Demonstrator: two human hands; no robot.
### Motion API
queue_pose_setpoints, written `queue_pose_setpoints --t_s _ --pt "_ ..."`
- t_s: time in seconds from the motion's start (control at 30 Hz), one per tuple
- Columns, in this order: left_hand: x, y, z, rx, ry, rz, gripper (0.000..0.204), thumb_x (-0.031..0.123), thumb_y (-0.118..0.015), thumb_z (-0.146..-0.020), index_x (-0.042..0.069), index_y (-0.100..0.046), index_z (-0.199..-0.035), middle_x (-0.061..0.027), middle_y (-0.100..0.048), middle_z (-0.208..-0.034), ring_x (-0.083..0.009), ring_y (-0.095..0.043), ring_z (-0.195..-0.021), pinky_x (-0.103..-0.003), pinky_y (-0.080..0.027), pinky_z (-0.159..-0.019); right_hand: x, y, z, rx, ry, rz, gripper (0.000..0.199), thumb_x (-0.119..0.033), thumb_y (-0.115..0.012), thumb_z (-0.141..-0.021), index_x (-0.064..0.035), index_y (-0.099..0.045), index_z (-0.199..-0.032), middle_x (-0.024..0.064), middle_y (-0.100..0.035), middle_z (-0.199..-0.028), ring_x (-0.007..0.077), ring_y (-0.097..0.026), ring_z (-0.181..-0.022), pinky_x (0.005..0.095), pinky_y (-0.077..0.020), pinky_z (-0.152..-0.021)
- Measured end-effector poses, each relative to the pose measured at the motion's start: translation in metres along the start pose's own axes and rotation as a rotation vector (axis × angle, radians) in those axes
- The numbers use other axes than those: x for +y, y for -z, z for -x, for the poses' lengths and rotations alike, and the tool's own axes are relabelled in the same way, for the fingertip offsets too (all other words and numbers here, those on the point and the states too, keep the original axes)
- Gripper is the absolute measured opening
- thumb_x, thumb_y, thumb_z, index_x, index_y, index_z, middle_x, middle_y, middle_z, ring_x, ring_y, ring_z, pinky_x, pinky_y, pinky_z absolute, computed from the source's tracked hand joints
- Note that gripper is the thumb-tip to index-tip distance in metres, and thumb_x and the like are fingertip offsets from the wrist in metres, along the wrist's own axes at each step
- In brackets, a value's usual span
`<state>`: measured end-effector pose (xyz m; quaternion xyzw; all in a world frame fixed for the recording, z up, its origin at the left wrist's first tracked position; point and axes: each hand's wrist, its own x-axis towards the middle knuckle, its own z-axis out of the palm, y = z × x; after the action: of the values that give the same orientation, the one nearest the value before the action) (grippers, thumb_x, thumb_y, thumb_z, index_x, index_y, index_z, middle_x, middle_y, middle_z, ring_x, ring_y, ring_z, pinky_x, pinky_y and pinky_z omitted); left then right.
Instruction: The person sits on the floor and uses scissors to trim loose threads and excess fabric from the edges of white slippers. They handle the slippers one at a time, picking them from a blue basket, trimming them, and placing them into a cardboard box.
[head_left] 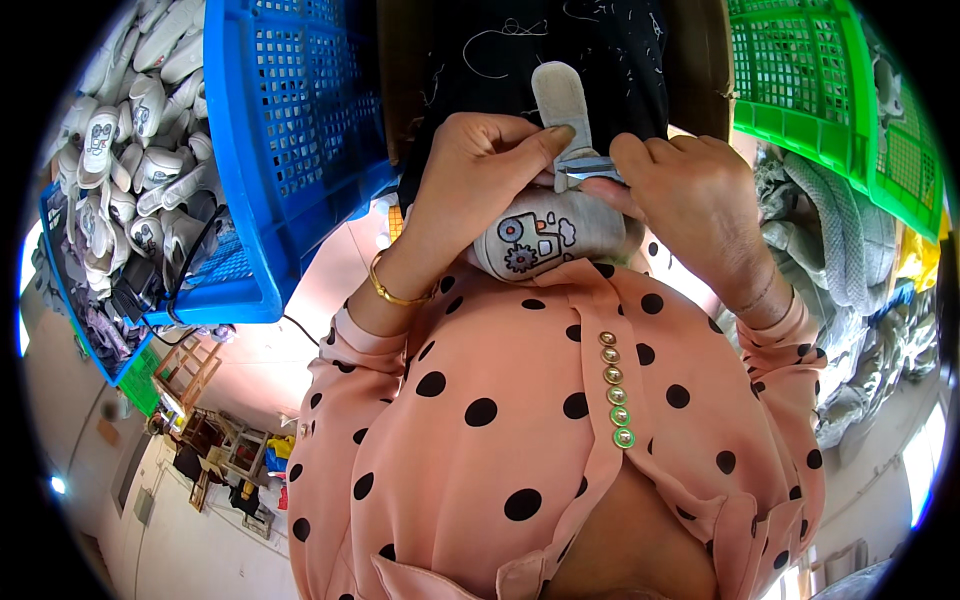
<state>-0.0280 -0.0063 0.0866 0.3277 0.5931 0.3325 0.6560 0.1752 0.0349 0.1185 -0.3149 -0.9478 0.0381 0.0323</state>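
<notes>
A small pale-grey child's shoe (590, 228) with an embroidered vehicle picture lies between my hands, close to my chest. Its light strap (560, 92) sticks up away from me, and my left hand (470, 175) pinches it between thumb and fingers. From the other side, my right hand (695, 185) is closed around a pair of thread snips (592, 168). Their metal blades point left and lie against the base of the strap. Whether the blades are apart is too small to tell. My fingers hide part of the shoe.
To the left stands a blue plastic crate (290, 130), with a heap of similar grey shoes (150, 150) beyond it. A green crate (800, 75) is at the far right, above bundled grey material (835, 235). Black cloth (540, 45) with loose threads covers my lap.
</notes>
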Motion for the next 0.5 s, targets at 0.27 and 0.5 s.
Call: queue_pose_setpoints --t_s 0.27,0.5 --pt "-0.006 0.0 0.002 0.007 -0.049 -0.029 0.024 0.019 -0.068 -0.09 -0.003 -0.074 -0.082 -0.0034 -0.066 -0.066 -0.0047 -0.06 -0.059 -0.017 -0.047 -0.052 0.005 0.005 -0.004 -0.1 0.015 -0.081 0.037 -0.042 -0.068 -0.082 -0.0104 -0.053 -0.069 0.002 -0.054 -0.056 0.0195 -0.06 -0.055 0.0305 -0.0442 -0.049" --pt "-0.008 0.004 -0.001 -0.127 -0.109 0.079 0.025 0.021 -0.067 -0.092 -0.003 -0.073 -0.089 -0.0051 -0.068 -0.073 -0.0057 -0.063 -0.066 -0.019 -0.051 -0.06 0.022 -0.027 -0.006 0.063 -0.286 -1.031 0.032 -0.031 -0.069 -0.089 0.0003 -0.062 -0.089 0.0096 -0.059 -0.067 0.0161 -0.059 -0.059 0.0287 -0.0466 -0.055"
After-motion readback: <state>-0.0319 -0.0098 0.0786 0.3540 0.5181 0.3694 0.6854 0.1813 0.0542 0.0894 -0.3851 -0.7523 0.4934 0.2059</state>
